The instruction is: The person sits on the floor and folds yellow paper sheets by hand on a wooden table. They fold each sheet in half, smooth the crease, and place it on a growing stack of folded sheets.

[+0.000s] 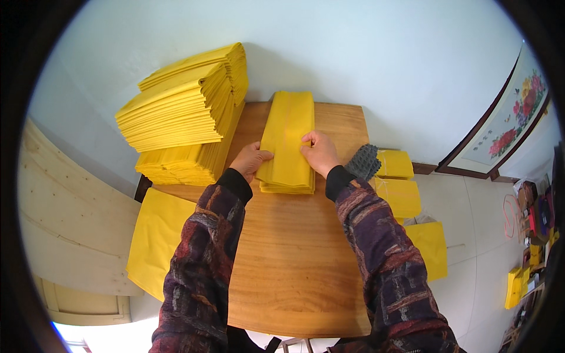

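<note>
A long stack of folded yellow sheets, paper or cloth I cannot tell, lies lengthwise near the far edge of the wooden table. My left hand grips its left edge, thumb on top and fingers down the side. On the right edge, a little farther up, my right hand pinches the top yellow sheet between thumb and curled fingers. Beyond my left hand rises a tall pile of folded yellow sheets, its upper bundles fanned. A dark grey textured cloth lies right of my right hand.
Yellow bundles stand beyond the table's right edge, with another yellow sheet nearer me. A flat yellow sheet hangs over the left edge. A pale wall closes off the back. Shelves with mixed goods stand far right.
</note>
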The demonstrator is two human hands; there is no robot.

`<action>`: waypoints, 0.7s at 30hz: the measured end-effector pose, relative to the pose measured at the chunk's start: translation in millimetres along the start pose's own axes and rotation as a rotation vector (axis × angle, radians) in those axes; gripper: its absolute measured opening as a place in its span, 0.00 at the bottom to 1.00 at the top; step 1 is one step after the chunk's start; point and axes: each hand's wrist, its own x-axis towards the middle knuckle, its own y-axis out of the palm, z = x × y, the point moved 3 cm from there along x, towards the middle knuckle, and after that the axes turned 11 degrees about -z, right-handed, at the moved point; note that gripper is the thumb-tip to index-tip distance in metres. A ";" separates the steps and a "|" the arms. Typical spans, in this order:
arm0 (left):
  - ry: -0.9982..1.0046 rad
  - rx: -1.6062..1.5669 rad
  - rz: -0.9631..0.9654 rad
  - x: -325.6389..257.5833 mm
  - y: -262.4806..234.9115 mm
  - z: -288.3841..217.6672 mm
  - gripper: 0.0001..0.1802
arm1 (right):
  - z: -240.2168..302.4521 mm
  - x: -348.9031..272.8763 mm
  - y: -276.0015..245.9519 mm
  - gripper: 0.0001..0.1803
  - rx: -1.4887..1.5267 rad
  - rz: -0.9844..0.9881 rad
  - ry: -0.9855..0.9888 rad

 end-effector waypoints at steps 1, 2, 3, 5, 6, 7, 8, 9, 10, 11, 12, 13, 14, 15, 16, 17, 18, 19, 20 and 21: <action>-0.004 0.004 -0.001 0.3 -0.3 0.5 0.15 | 1.0 -1.2 -1.1 0.10 -0.020 -0.012 -0.013; 0.013 0.031 -0.012 1.0 -0.9 1.4 0.15 | 2.6 -2.0 -2.6 0.11 -0.036 -0.029 -0.030; 0.024 0.049 -0.021 2.0 -1.4 2.9 0.15 | 4.2 -2.7 -3.7 0.12 -0.063 -0.028 -0.025; 0.078 0.115 -0.077 5.2 -2.9 8.1 0.16 | 8.6 -3.9 -6.6 0.13 -0.120 -0.031 -0.012; 0.121 0.163 -0.124 7.1 -3.0 11.7 0.17 | 11.1 -4.6 -8.2 0.14 -0.128 -0.018 -0.008; 0.175 0.198 -0.166 9.1 -3.7 14.8 0.17 | 13.1 -5.6 -10.2 0.15 -0.144 0.000 0.007; 0.258 0.288 -0.256 11.6 -5.0 16.6 0.19 | 15.1 -7.3 -11.9 0.15 -0.161 0.019 0.022; 0.352 0.367 -0.340 14.0 -5.0 18.0 0.21 | 17.3 -9.7 -13.7 0.16 -0.176 0.016 0.022; 0.395 0.448 -0.411 15.5 -6.1 20.4 0.23 | 19.1 -12.9 -15.7 0.16 -0.192 0.013 0.021; 0.401 0.352 -0.318 17.0 -4.7 24.4 0.23 | 21.1 -15.6 -16.8 0.17 -0.205 0.004 0.006; 0.356 0.258 -0.213 18.0 -2.5 29.5 0.24 | 21.8 -17.8 -17.0 0.17 -0.208 0.007 0.028; 0.317 0.146 -0.104 18.4 0.0 33.2 0.25 | 22.3 -19.5 -17.2 0.18 -0.209 0.004 0.035; 0.324 0.182 -0.124 18.9 0.1 34.4 0.24 | 22.5 -20.9 -17.2 0.19 -0.203 -0.002 0.039; 0.334 0.199 -0.139 18.9 0.8 34.9 0.24 | 21.9 -22.0 -16.5 0.19 -0.214 0.008 0.045; 0.332 0.211 -0.145 18.1 2.0 35.1 0.23 | 21.1 -22.4 -15.7 0.19 -0.219 0.015 0.046; 0.341 0.220 -0.157 16.5 3.1 34.5 0.22 | 19.9 -22.5 -15.1 0.18 -0.227 0.019 0.047; 0.336 0.225 -0.160 14.5 4.8 33.6 0.22 | 18.4 -22.3 -14.5 0.18 -0.229 0.022 0.042; 0.309 0.224 -0.166 12.2 6.5 32.8 0.21 | 16.5 -21.9 -13.9 0.18 -0.235 0.022 0.038; 0.308 0.202 -0.174 9.6 8.6 30.7 0.21 | 14.4 -21.6 -13.3 0.19 -0.241 0.022 0.035; 0.284 0.175 -0.184 7.0 10.7 28.8 0.21 | 12.2 -21.2 -12.7 0.19 -0.245 0.019 0.028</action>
